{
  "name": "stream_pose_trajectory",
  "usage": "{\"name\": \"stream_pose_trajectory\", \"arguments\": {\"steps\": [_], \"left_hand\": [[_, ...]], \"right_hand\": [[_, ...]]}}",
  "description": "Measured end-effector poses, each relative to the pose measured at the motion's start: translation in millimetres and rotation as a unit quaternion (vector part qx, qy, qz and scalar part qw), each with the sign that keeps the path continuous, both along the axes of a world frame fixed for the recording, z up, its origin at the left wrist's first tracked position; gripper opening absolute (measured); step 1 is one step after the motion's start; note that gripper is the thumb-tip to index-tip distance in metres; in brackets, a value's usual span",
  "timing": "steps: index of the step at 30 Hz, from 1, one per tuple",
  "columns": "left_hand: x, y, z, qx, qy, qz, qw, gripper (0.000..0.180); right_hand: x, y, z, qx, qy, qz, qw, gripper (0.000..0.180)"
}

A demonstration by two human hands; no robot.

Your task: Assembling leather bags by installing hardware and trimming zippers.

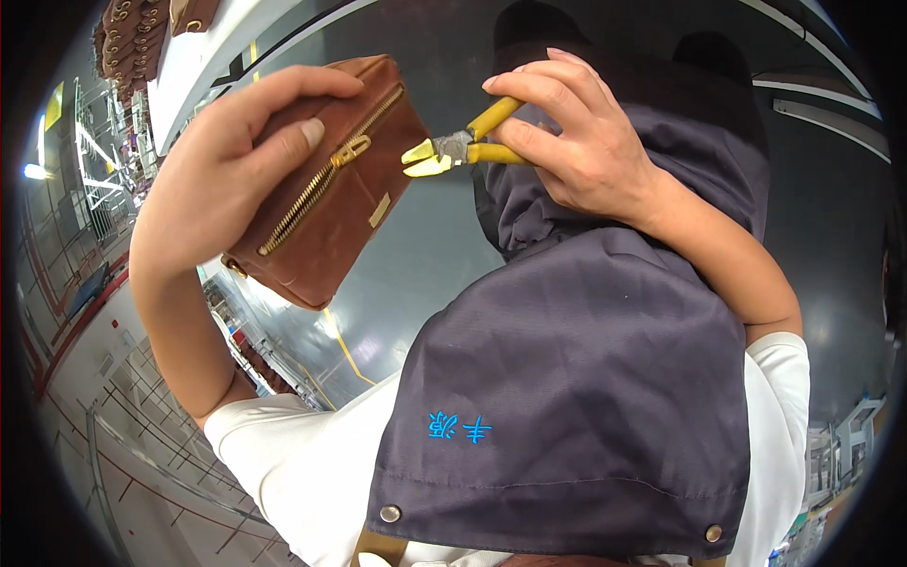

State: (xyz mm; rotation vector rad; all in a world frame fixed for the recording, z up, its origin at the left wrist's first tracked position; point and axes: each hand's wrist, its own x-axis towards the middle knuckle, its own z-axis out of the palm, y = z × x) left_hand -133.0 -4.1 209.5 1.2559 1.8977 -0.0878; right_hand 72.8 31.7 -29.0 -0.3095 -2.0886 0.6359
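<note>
My left hand [250, 142] is closed around a brown leather pouch [326, 236], its thumb and fingers pressed on the top side. A brass zipper [307, 198] runs along the pouch, with the pull lying near its middle. A small gold plate [379, 211] sits on the pouch's side. In my right hand [590, 132] is a pair of cutting pliers [463, 149] with yellow handles. Their jaws are parted and point left toward the pouch, a small gap away from it. The pouch's underside and part of its far end are hidden by my left hand.
Brown leather pieces with metal rings [132, 47] lie by a white surface [203, 52] at the upper left. My dark apron [576, 369] covers my lap. Below spreads a grey floor [416, 246] with a yellow line. Racks stand at the left rim.
</note>
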Motion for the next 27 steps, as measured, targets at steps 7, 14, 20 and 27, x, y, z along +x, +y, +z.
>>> {"name": "stream_pose_trajectory", "arguments": {"steps": [7, 14, 20, 27], "left_hand": [[-7.7, -8.6, 1.7, 0.024, -0.162, 0.048, 0.985, 0.034], [-6.6, -8.4, -3.9, -0.030, -0.232, 0.057, 0.971, 0.042], [-1.2, -6.2, -0.3, -0.053, -0.225, 0.043, 0.972, 0.050], [4.3, -8.8, 1.4, -0.044, -0.260, 0.065, 0.963, 0.050]], "right_hand": [[1.8, 2.9, 4.7, 0.006, 0.007, -0.001, 1.000, 0.015], [2.5, 10.9, 16.6, 0.048, 0.019, 0.014, 0.999, 0.012], [6.4, 10.6, 29.2, 0.056, -0.020, 0.003, 0.998, 0.016], [-12.6, 49.8, 50.5, 0.494, 0.199, -0.194, 0.824, 0.011]]}}
